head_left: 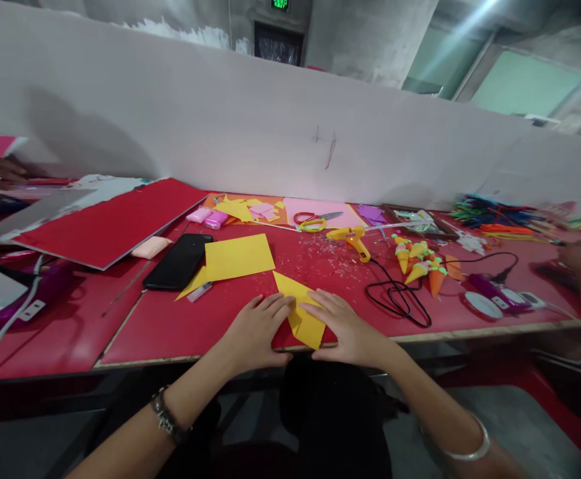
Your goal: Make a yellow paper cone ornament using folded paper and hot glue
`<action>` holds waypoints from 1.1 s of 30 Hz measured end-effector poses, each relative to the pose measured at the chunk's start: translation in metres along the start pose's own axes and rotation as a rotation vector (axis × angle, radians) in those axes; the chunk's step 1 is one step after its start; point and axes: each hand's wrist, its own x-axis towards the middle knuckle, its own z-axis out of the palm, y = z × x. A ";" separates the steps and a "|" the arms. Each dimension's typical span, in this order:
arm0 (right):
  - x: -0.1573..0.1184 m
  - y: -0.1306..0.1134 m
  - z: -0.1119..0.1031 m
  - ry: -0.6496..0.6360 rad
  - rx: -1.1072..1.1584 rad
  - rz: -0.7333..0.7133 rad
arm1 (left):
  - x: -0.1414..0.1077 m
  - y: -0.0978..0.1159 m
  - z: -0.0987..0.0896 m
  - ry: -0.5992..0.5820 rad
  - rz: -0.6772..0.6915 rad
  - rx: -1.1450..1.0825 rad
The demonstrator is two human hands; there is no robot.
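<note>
The step in hand seemed to be the folding or flattening of one yellow piece of paper (306, 327), which lay slantwise at the near edge of the red surface (150, 326), directly before the person. Its far corner pointed to the left, and its near end came to the border of the surface. The left hand (260, 329) rested at the left side of the paper, and the right hand (347, 326) lay across its right side. The fingers of both hands were extended and somewhat spread, touching the paper from above; they were not closed around it, though I cannot tell whether the thumbs, which were low near the edge, also touched it. A line like a crease was visible on the paper, but the hands covered a part of it, so the shape was not fully clear. In my judgement, the next move called for one hand to hold the paper steady, while the fingers of the other one pressed along the fold or lifted an edge with care. A larger yellow sheet (240, 257) lay just beyond, to the left, near a black phone (178, 263). The scissors (315, 221) and the yellow glue gun (353, 241) lay farther away, and neither hand touched them.
</note>
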 end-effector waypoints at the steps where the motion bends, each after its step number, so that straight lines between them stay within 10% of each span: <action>1: -0.002 0.003 0.001 -0.034 -0.024 -0.001 | 0.000 0.000 -0.001 0.010 0.001 0.001; 15: 0.000 -0.008 0.014 0.136 0.135 -0.001 | -0.024 -0.003 -0.016 -0.015 0.126 -0.017; 33: 0.024 0.009 0.018 0.240 0.286 0.122 | -0.007 -0.002 -0.008 0.120 -0.133 0.022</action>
